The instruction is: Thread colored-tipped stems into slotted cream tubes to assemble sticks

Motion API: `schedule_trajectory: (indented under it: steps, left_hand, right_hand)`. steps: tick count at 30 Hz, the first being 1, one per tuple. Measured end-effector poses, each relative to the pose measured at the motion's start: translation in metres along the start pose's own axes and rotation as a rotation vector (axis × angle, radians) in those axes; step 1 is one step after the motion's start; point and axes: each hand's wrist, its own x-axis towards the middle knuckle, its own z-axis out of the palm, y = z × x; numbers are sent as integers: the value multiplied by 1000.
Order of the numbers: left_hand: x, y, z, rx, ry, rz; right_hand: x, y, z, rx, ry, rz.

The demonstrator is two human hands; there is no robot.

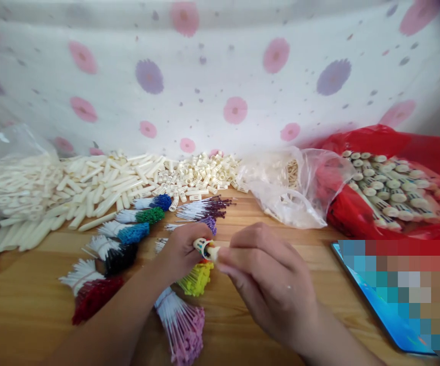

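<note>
My left hand is closed around a cream plastic barrel with a slotted end, most of which is hidden in the fist. Coloured bits show inside its open end. Pinched between thumb and fingertips, a small cream plastic piece is in my right hand, right at the mouth of the barrel; whether it has entered cannot be made out. Below the hands lie a yellow-tipped bundle of thin white sticks and a pink-tipped bundle. A purple-tipped bundle is partly behind my left hand.
Blue, green, black and dark red bundles lie left. Behind are heaped cream tubes and slotted caps. To the right are a clear bag, a red bag of filled barrels and a tablet-like screen.
</note>
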Motion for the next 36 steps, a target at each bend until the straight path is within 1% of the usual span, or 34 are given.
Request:
schedule_trajectory:
  steps: [3,5,8,10,12,13,14,15,18,19,25,28,32,36]
  left_hand:
    - [1,-1,1,4,54,15]
    - [1,0,1,-17,72,0]
    - [3,3,1,-50,96,-5]
    - [4,4,0,-56,106,12]
    - [4,4,0,-63,106,47]
    - [5,4,0,-70,102,70]
    - [5,4,0,-77,96,88]
    - [5,4,0,-80,88,96]
    - [5,4,0,-66,72,84]
    - [5,4,0,-52,69,76]
    - [3,0,3,-51,66,86]
    - [2,-2,4,-54,66,85]
    - [2,1,3,-38,59,119]
    - [3,6,1,-38,47,85]
  right_hand:
    - [1,-7,-8,-44,5,-31]
    - [3,-14,-16,-39,16,-15]
    - [5,-27,-25,-41,52,116]
    - [5,-33,-23,-46,125,165]
    - [4,-35,-17,-32,254,149]
    - [4,-34,-14,-26,279,135]
    - [3,-34,-11,-29,279,135]
    - [2,-33,-9,-42,251,144]
    - [-1,-29,-7,-80,100,152]
    - [-1,-27,-7,-81,85,143]
    - [2,-19,-3,-106,54,9]
    - [2,-16,2,-129,42,-26]
    - [-2,-13,7,-126,34,-16]
    - [-2,-14,6,-105,49,12]
